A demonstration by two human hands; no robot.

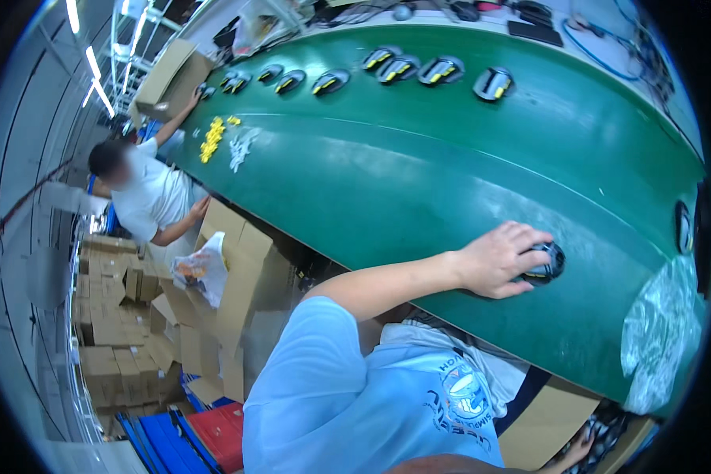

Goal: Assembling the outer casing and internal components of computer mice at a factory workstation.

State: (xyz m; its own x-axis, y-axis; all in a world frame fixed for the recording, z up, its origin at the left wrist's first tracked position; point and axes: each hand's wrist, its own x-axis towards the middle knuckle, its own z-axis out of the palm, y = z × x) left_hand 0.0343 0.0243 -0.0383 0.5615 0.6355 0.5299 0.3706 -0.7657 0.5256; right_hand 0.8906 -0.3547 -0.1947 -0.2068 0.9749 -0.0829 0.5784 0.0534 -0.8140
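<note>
My left hand (498, 262) rests on the green work surface (355, 189) with its fingers curled over a black rounded part (555, 263). Most of that part is under the fingers; its dark rim shows on the right. Low at the right, my right hand (581, 448) reaches into an open cardboard box (547, 423) beside the table edge. Dark parts (606, 436) lie in the box against that hand. The fingers there are small and partly hidden, so their grip is unclear.
Several black rounded parts with grey and yellow pieces (494, 84) line the far side. Yellow pieces (212, 140) and pale pieces (242, 148) lie left, near a co-worker (154, 189). A clear plastic bag (662, 332) lies at right; stacked cartons (107, 316) stand at left.
</note>
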